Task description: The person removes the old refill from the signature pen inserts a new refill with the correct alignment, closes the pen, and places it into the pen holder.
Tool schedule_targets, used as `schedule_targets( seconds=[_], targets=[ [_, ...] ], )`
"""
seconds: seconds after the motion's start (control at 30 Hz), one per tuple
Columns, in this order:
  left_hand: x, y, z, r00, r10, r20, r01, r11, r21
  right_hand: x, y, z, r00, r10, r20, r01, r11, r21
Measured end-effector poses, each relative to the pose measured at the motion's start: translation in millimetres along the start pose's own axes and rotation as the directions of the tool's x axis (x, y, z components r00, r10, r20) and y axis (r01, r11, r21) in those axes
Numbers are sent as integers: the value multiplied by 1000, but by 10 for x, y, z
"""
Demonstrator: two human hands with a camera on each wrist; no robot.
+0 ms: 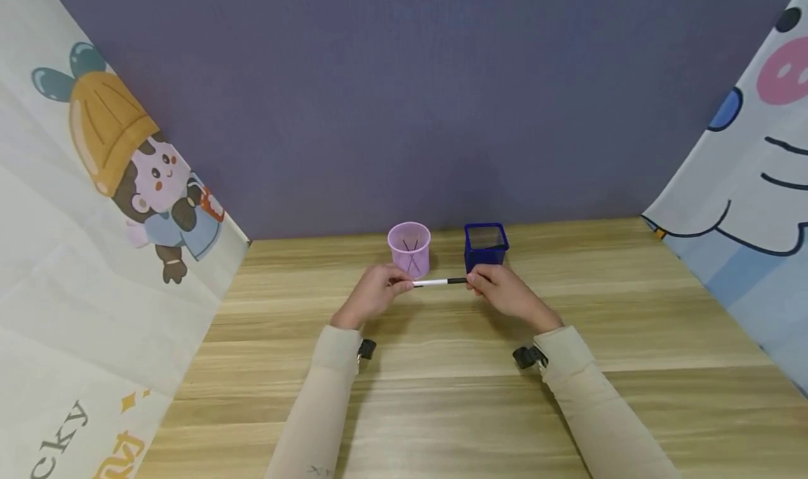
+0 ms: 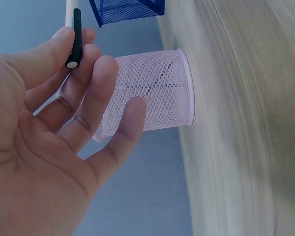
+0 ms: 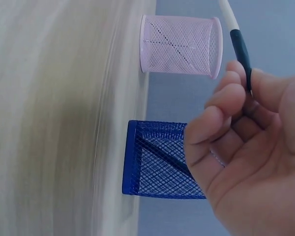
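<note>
A white pen with black ends (image 1: 435, 282) is held level between both hands, above the table. My left hand (image 1: 372, 295) pinches its clip end between thumb and fingers; in the left wrist view the other fingers spread loosely. At the opposite end, my right hand (image 1: 510, 295) pinches the black part, which narrows to a point in the right wrist view. Behind the left hand stands a pink mesh pen cup (image 1: 399, 258) with two thin dark sticks crossed inside. A square blue mesh pen cup (image 3: 157, 167), behind the right hand, has a dark stick leaning in it.
Both cups stand on a wood-grain table (image 1: 442, 395), close to the grey-purple back panel (image 1: 429, 100). Printed cloths hang on the left (image 1: 63, 254) and right (image 1: 745, 184) sides. Each wrist wears a small black camera.
</note>
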State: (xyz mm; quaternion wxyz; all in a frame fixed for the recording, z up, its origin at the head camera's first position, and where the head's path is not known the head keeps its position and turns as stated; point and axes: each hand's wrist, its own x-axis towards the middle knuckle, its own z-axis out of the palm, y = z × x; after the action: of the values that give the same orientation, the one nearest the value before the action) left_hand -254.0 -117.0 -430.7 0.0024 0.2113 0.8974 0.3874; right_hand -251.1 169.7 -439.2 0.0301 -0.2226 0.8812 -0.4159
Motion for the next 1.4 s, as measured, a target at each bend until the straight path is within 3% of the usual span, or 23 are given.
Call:
schedule_targets(
  seconds=[0.43, 0.7, 1.17, 1.4],
  targets=[
    [0, -8, 1, 1000, 13, -20, -13, 1000, -9, -3, 23, 46, 998, -31, -47, 28, 998, -53],
    [-5, 1, 19, 1000, 3, -13, -3, 1000, -7, -10, 44, 32, 998, -30, -59, 27, 998, -49],
    [0, 30, 21, 996, 62, -69, -60, 997, 38, -15, 7, 5, 997, -9, -73, 8, 1000, -26],
    [-1, 47, 14, 996, 59, -66, -57, 998, 34, -21, -17, 7, 995, 4, -102, -7, 1000, -28]
  ],
)
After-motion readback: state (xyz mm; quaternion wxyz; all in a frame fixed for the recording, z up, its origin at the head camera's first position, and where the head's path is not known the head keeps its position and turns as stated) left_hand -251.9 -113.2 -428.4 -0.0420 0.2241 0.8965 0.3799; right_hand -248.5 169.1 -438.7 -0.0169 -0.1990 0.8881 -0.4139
